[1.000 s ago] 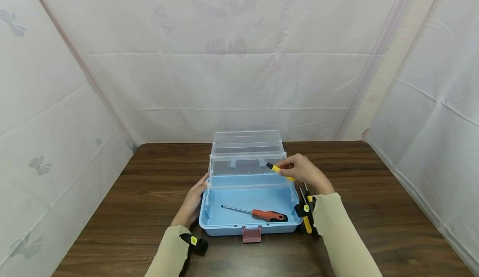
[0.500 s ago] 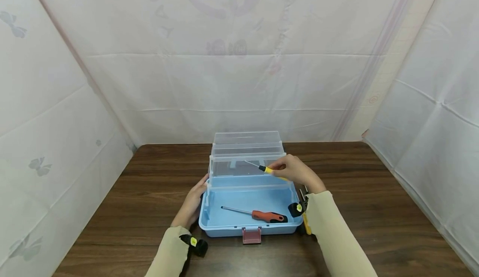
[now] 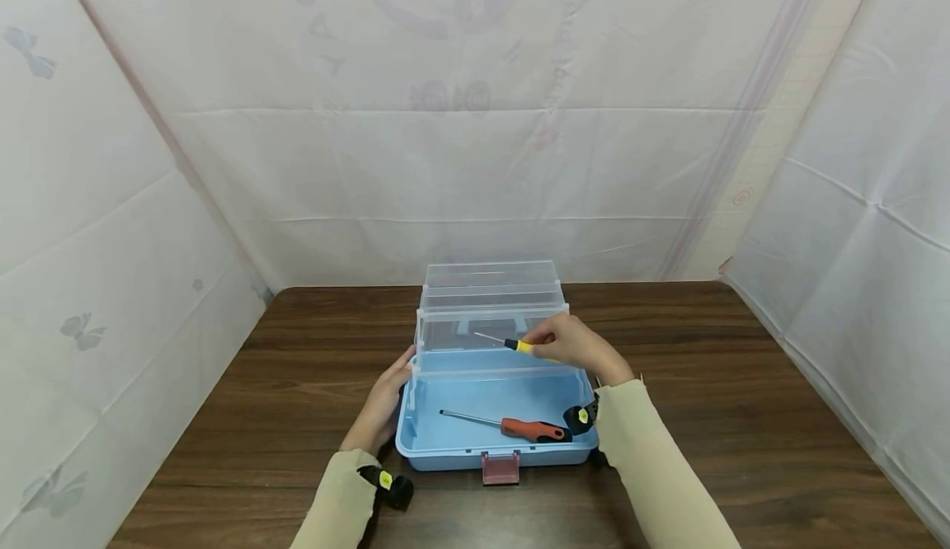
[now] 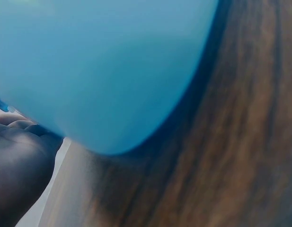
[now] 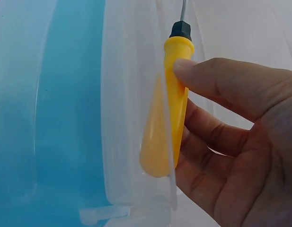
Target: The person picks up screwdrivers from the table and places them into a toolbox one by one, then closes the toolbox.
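A light blue toolbox (image 3: 438,460) stands lidless-side up on the table, its clear tiered tray (image 3: 491,275) raised at the back. My right hand (image 3: 582,347) pinches a screwdriver with a yellow handle (image 5: 178,101) between thumb and fingers, over the box's right rear. Its thin shaft points left, in front of the tray. In the right wrist view, part of the handle shows through a translucent panel. Inside the box lies an orange-and-black screwdriver (image 3: 529,429). My left hand (image 3: 380,405) rests along the box's left wall with extended fingers, partly hidden in the left wrist view.
A maroon clasp (image 3: 500,469) hangs at the box's front. Right of the box, other tools are almost wholly hidden behind my right sleeve (image 3: 653,458). The dark wooden table (image 3: 297,384) has white sheeting (image 3: 356,161) behind it and at both sides.
My right hand has moved left and slightly down with the yellow screwdriver, farther over the box. The sleeve now covers the tools on the right. My left hand and the box stay put.
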`<state>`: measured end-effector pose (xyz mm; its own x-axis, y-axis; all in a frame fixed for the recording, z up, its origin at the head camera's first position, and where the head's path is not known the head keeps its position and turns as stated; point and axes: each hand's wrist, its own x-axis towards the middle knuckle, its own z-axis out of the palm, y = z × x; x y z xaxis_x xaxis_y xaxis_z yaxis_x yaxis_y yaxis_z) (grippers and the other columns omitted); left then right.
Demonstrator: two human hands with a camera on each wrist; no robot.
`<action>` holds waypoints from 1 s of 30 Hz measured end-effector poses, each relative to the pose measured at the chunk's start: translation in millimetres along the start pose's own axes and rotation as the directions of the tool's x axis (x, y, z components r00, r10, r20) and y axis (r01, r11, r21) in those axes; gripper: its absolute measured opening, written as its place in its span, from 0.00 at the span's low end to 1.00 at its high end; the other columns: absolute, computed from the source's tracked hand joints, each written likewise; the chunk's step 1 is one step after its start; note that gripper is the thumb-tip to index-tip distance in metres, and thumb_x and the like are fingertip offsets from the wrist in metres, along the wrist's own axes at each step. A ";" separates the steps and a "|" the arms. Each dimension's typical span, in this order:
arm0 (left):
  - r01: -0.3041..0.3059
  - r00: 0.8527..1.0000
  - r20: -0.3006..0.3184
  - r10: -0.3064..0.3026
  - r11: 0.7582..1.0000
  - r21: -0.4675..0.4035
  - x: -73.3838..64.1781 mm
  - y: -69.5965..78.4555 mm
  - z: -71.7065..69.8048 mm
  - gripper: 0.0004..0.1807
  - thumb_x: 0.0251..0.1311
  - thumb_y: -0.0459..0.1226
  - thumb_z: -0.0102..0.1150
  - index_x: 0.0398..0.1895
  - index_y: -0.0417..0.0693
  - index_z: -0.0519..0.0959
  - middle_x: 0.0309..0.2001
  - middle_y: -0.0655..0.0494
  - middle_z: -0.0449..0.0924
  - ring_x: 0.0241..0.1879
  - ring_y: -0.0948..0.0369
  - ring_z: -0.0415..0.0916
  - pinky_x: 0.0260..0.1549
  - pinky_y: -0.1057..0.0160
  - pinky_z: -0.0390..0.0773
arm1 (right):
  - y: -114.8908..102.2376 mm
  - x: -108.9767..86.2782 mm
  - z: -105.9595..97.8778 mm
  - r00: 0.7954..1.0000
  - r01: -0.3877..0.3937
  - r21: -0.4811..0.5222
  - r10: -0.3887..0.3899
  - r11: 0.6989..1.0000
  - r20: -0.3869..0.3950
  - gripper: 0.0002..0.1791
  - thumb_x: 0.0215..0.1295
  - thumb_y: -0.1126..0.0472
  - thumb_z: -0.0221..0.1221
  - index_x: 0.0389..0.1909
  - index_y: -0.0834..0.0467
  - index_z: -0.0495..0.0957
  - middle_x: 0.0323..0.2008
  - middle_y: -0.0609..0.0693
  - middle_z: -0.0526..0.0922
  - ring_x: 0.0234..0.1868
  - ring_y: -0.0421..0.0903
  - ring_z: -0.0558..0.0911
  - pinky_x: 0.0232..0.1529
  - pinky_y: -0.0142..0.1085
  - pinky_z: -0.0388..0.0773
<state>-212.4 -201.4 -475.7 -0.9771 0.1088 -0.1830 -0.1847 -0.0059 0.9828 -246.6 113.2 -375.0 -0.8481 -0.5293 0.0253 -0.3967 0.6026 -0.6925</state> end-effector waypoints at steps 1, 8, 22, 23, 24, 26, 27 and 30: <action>-0.002 1.000 0.001 0.002 1.000 -0.001 0.0 0.1 0.1 0.29 0.74 0.42 0.33 0.76 0.53 0.50 0.77 0.47 0.44 0.76 0.46 0.40 0.70 0.41 0.48 | 0.0 0.8 0.6 1.000 0.005 0.000 -0.005 1.000 0.003 0.10 0.64 0.66 0.59 0.43 0.63 0.85 0.38 0.54 0.85 0.31 0.43 0.74 0.33 0.32 0.75; -0.005 1.000 0.006 0.005 1.000 -0.004 0.6 0.5 0.8 0.29 0.74 0.43 0.33 0.76 0.53 0.49 0.77 0.47 0.43 0.76 0.45 0.40 0.70 0.40 0.48 | 2.4 5.4 5.5 0.999 0.037 -0.036 -0.036 0.999 0.021 0.09 0.63 0.68 0.59 0.41 0.64 0.85 0.37 0.55 0.86 0.31 0.42 0.76 0.34 0.32 0.77; -0.005 1.000 0.012 0.005 1.000 0.004 1.4 0.7 0.9 0.29 0.74 0.42 0.33 0.77 0.52 0.48 0.77 0.47 0.42 0.76 0.45 0.39 0.70 0.40 0.47 | 3.7 7.8 10.9 0.997 0.060 -0.042 -0.058 0.997 0.057 0.09 0.62 0.70 0.58 0.40 0.64 0.85 0.35 0.54 0.85 0.29 0.41 0.75 0.33 0.31 0.77; -0.001 1.000 0.012 0.001 1.000 0.001 1.3 0.5 0.9 0.29 0.74 0.42 0.33 0.77 0.52 0.48 0.77 0.47 0.42 0.76 0.46 0.39 0.70 0.40 0.47 | 4.0 8.0 11.1 0.997 0.060 -0.044 -0.058 0.997 0.060 0.09 0.62 0.70 0.58 0.40 0.64 0.85 0.35 0.54 0.85 0.29 0.40 0.75 0.33 0.32 0.78; 0.001 1.000 0.013 -0.001 1.000 -0.001 1.3 0.0 0.8 0.29 0.74 0.42 0.33 0.77 0.52 0.48 0.77 0.47 0.42 0.76 0.46 0.39 0.70 0.40 0.47 | 4.2 8.2 11.5 0.996 0.059 -0.044 -0.057 0.997 0.063 0.09 0.62 0.70 0.58 0.40 0.64 0.85 0.35 0.54 0.85 0.29 0.40 0.75 0.34 0.32 0.78; -0.001 1.000 0.015 0.001 1.000 -0.005 1.3 -1.1 0.4 0.29 0.74 0.41 0.33 0.77 0.51 0.48 0.77 0.46 0.42 0.76 0.45 0.39 0.70 0.40 0.47 | 4.8 8.6 12.1 0.996 0.055 -0.045 -0.052 0.997 0.071 0.09 0.62 0.70 0.58 0.40 0.64 0.85 0.35 0.53 0.85 0.29 0.40 0.75 0.34 0.32 0.78; 0.000 1.000 0.015 0.000 1.000 -0.009 1.4 -1.6 0.1 0.29 0.74 0.41 0.32 0.77 0.50 0.48 0.77 0.46 0.42 0.76 0.45 0.39 0.70 0.40 0.47 | 5.1 8.9 12.5 0.996 0.059 -0.048 -0.056 0.997 0.074 0.09 0.62 0.70 0.58 0.40 0.64 0.85 0.35 0.53 0.85 0.29 0.40 0.75 0.34 0.32 0.78; -0.003 1.000 0.014 0.003 1.000 -0.014 2.2 -2.7 -0.5 0.29 0.74 0.40 0.32 0.77 0.49 0.48 0.77 0.45 0.42 0.76 0.45 0.38 0.70 0.41 0.46 | 5.6 9.6 13.4 0.995 0.062 -0.045 -0.059 0.997 0.077 0.09 0.62 0.70 0.58 0.40 0.64 0.85 0.34 0.53 0.85 0.29 0.40 0.75 0.33 0.32 0.77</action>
<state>-214.1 -201.7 -478.8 -0.9761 0.1230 -0.1792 -0.1830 -0.0204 0.9829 -252.3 103.5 -388.4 -0.7937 -0.6082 0.0104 -0.4643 0.5947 -0.6563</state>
